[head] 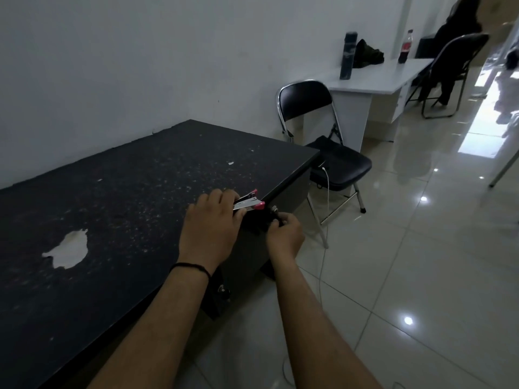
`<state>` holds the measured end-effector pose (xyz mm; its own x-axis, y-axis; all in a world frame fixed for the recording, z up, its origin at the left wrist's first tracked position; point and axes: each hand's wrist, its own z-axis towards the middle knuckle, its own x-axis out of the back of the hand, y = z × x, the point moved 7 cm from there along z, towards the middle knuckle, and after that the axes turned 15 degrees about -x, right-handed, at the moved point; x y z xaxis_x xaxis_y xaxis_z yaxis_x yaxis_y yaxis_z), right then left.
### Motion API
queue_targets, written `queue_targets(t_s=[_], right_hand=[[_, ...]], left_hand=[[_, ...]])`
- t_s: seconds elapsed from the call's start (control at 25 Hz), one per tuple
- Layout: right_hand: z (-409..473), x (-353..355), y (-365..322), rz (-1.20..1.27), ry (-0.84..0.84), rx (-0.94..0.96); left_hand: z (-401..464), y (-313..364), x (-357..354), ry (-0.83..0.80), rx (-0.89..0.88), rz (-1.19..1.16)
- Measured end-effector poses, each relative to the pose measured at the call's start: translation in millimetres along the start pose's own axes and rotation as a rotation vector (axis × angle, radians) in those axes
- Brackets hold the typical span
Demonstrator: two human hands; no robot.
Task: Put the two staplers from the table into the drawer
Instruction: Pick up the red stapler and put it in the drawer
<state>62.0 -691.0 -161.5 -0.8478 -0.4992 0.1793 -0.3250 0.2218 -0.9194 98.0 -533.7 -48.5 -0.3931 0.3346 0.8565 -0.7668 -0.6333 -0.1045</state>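
At the near right edge of the dark speckled table (134, 192), my left hand (210, 228) grips red and silver staplers (248, 203); two red tips stick out past my fingers, so both seem to be in that hand. My right hand (283, 234) is below the table edge, its fingers closed on the small metal knob (273, 211) of the dark drawer front (252, 242). The drawer looks closed, and its inside is hidden.
A black folding chair (334, 153) stands just past the table's right end, with a white cable (327, 192) hanging from it. A white desk (373, 77) with bottles sits farther back, where a person sits. A glossy tiled floor (407, 262) lies to the right.
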Motion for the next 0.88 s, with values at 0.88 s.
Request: queue_targets(t_s=[0.88], right_hand=[[-5,54,38,0.087,0.12,-0.114]], left_hand=[[-5,4,3,-0.048,-0.036,-0.007]])
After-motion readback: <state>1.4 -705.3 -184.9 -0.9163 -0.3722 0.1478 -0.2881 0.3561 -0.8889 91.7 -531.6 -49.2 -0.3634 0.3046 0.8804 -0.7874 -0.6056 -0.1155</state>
